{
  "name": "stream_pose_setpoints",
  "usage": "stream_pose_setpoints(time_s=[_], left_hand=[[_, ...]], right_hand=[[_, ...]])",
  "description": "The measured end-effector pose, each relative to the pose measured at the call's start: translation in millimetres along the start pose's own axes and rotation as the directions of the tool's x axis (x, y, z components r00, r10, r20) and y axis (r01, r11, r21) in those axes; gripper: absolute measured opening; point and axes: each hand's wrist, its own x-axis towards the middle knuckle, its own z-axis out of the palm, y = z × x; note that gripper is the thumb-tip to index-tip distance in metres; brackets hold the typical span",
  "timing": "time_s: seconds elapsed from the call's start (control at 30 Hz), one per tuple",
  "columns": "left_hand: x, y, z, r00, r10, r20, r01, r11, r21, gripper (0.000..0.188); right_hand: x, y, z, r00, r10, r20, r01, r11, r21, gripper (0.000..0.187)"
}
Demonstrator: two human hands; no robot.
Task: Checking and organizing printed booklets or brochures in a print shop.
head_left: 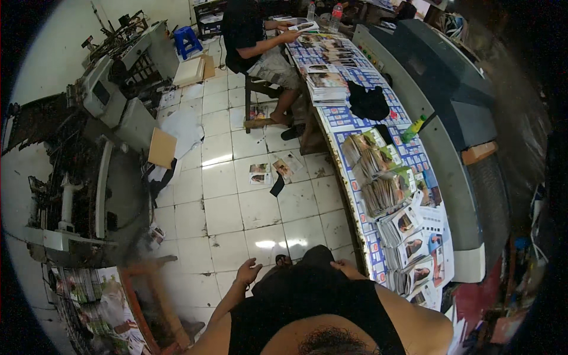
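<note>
Near edge, low centre: the person's left hand (247,273) and right hand (346,267) both rest on dark-clad knees, well clear of any work.
Left hand grip: fingers loosely spread, holding nothing.
Right hand grip: laid flat on the right knee, nothing in it; how far the fingers curl I cannot tell.
Nearest things: fanned printed sheets (414,251) lie on the long table (355,204) just right of the right hand, not touching it.
Further along the table: overlapping stacks of folded leaflets (378,171), a green bottle (414,128), a black cloth (368,102), then more piles (325,86) at the far end.
Far end: another person (254,41) sits on a stool handling sheets there.
Left side: printing machinery (89,148) and loose paper on the tiled floor (236,195).
Doing it well, as I judge: reaching with the right hand for the top sheet of the near fan, lifting by one edge, would keep the overlapped order undisturbed.
</note>
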Motion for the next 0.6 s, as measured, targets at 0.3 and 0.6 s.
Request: stream_pose_setpoints(time_s=[0.3,0.6], left_hand=[[44.3,-55.5,-56.4,0.983,-0.151,-0.101,0.155,0.987,0.036,0.070],[280.6,36.1,-138.4,0.994,-0.014,-0.113,0.007,0.998,-0.060,0.069]], right_hand=[[126.0,-88.9,-14.8,0.987,-0.161,0.009,0.159,0.979,0.126,0.066],[287.3,-164.3,-3.3,0.977,-0.127,0.170,0.127,0.992,0.007,0.078]])
